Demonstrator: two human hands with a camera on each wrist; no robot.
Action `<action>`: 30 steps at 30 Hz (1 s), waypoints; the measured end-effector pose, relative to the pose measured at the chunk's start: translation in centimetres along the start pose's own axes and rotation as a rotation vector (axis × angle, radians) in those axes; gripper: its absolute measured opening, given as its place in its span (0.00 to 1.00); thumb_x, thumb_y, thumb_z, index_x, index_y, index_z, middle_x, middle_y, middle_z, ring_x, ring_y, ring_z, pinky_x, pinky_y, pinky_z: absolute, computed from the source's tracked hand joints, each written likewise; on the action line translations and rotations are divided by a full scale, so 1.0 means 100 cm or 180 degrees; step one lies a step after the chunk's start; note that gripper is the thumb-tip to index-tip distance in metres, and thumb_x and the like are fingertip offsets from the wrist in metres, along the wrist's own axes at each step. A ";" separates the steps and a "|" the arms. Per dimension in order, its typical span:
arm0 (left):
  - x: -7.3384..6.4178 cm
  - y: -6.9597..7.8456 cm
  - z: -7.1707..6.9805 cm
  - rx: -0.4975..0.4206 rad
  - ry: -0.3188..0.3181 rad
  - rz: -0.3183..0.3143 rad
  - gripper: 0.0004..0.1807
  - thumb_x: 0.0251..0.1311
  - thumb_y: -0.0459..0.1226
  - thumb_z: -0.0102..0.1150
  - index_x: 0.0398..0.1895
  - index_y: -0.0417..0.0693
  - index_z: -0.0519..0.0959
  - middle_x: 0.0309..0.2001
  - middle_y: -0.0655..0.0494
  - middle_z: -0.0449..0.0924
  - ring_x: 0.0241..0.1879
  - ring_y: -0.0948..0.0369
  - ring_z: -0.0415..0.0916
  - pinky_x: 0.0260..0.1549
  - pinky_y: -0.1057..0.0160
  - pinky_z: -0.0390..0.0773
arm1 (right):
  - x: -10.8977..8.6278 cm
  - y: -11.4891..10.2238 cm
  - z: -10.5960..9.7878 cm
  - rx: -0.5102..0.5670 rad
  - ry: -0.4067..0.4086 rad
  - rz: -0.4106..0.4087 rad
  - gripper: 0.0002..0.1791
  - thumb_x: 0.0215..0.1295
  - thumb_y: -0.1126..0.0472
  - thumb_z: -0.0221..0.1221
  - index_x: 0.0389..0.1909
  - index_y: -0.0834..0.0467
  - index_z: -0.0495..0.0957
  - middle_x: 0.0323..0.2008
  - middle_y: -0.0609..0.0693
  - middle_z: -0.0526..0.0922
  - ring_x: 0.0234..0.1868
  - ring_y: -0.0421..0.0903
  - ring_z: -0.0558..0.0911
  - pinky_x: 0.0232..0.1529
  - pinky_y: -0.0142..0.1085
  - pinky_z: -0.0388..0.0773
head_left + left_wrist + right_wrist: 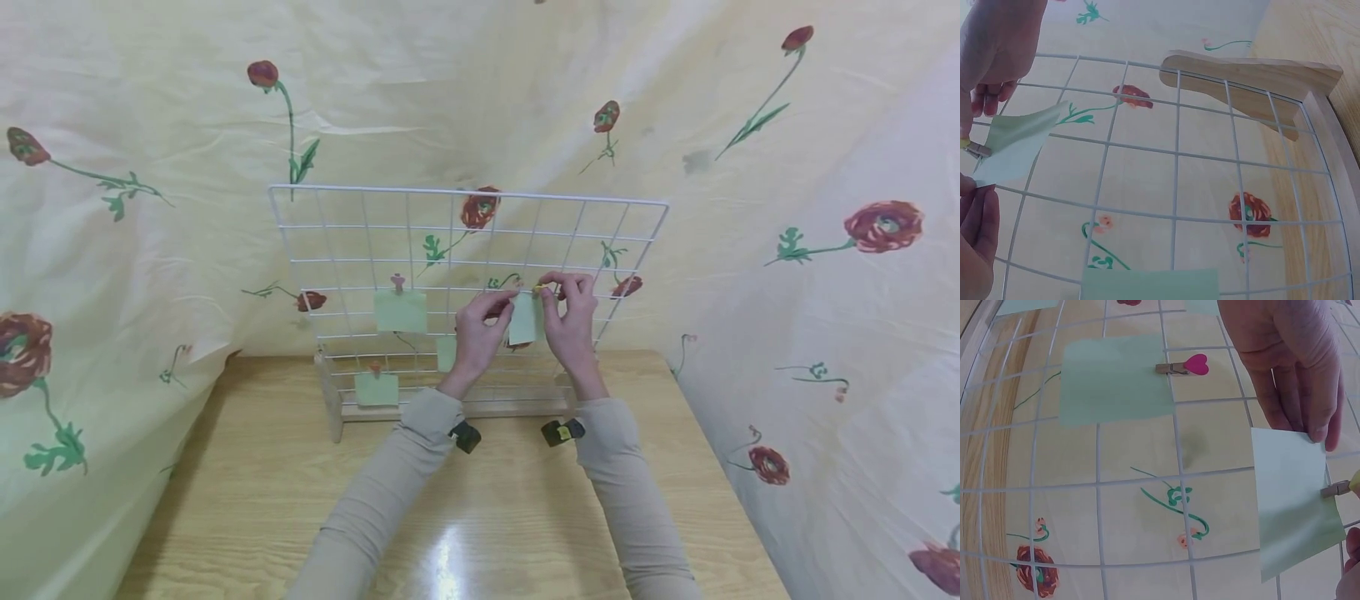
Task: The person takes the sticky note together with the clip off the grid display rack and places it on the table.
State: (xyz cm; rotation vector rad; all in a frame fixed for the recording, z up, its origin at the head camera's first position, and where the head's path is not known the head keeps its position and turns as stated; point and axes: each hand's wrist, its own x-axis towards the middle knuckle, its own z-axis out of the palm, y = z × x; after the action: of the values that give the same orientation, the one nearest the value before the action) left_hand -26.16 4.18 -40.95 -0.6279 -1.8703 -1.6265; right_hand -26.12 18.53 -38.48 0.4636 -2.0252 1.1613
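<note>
A pale green paper sheet (522, 319) is held up against the white wire grid (468, 192). My left hand (480, 329) pinches its upper left corner between thumb and fingers. Just right of it, my right hand (572, 321) pinches a small wooden clothespin (1335, 489) with a yellow decoration. In the right wrist view the clothespin's jaws overlap the sheet's top edge. Whether they also grip a grid wire cannot be told. Another green sheet (1116, 381) hangs from a clothespin with a pink heart (1197, 364); in the head view my left hand partly covers that sheet.
Two more green sheets hang on the grid's left side, the upper sheet (401, 312) and the lower sheet (377, 390), each under a clothespin. The grid stands in a wooden base (517, 407) on a wooden table (300, 500). Flowered cloth (187, 275) hangs behind.
</note>
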 end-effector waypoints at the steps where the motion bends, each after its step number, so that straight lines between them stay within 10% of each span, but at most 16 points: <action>1: 0.000 0.000 0.000 -0.0008 -0.0003 -0.0004 0.10 0.58 0.22 0.60 0.43 0.34 0.81 0.39 0.41 0.83 0.33 0.52 0.83 0.37 0.70 0.82 | 0.000 0.000 0.000 -0.0009 0.0008 0.0007 0.06 0.64 0.70 0.58 0.41 0.64 0.77 0.34 0.57 0.64 0.36 0.51 0.64 0.42 0.39 0.54; 19: -0.002 -0.004 -0.010 0.0086 -0.0006 0.0094 0.10 0.56 0.21 0.61 0.42 0.33 0.81 0.37 0.42 0.83 0.33 0.53 0.82 0.37 0.69 0.82 | 0.002 -0.016 -0.004 0.0365 0.0158 -0.0004 0.08 0.61 0.78 0.55 0.41 0.71 0.75 0.37 0.70 0.65 0.38 0.59 0.65 0.43 0.34 0.62; 30: -0.003 -0.003 -0.029 0.0234 -0.0028 0.0158 0.11 0.57 0.22 0.61 0.43 0.34 0.81 0.39 0.42 0.84 0.34 0.53 0.82 0.37 0.68 0.82 | 0.002 -0.045 -0.024 0.0433 -0.0041 0.0087 0.07 0.64 0.80 0.51 0.41 0.76 0.72 0.40 0.72 0.69 0.44 0.60 0.68 0.51 0.49 0.65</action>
State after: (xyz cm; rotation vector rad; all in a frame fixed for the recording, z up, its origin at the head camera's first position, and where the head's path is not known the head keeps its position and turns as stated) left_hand -25.85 1.29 -41.12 -0.6457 -1.8967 -1.5188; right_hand -22.42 18.19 -34.95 0.5129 -1.9770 1.3214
